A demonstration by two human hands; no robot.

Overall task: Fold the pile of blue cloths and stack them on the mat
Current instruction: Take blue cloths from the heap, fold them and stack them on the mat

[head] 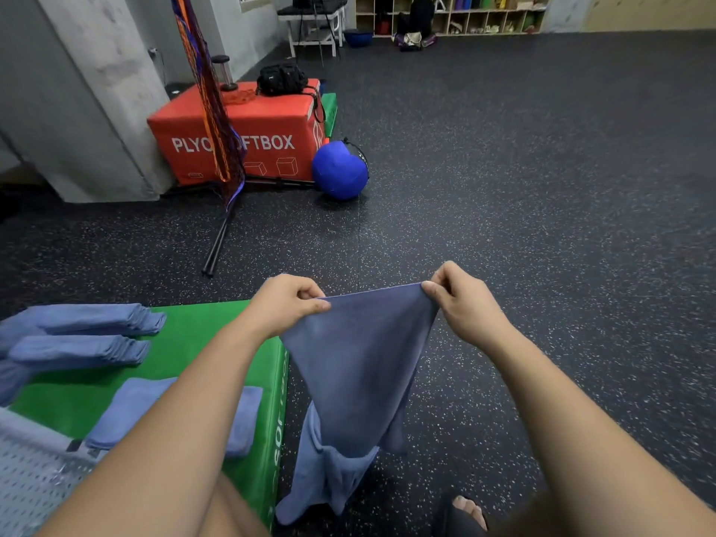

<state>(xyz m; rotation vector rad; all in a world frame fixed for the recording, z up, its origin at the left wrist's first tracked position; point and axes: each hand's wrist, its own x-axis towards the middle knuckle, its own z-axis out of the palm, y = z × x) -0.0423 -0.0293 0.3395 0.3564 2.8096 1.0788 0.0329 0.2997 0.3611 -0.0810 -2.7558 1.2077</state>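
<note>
I'm holding a cloth (pixel 360 362) up at centre frame, its tail hanging toward the floor (pixel 542 188). My left grip (pixel 286 304) and right grip (pixel 465 308) are each pinching a top corner. Folded cloths (pixel 89 323) are lying on the mat (pixel 201 331), lower left.

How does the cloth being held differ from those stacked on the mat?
The held cloth hangs unfolded; the stacked cloths are folded. The held cloth is pinched by left hand and right hand above the floor; the stacked cloths rest on the green mat. Both are blue.
</note>
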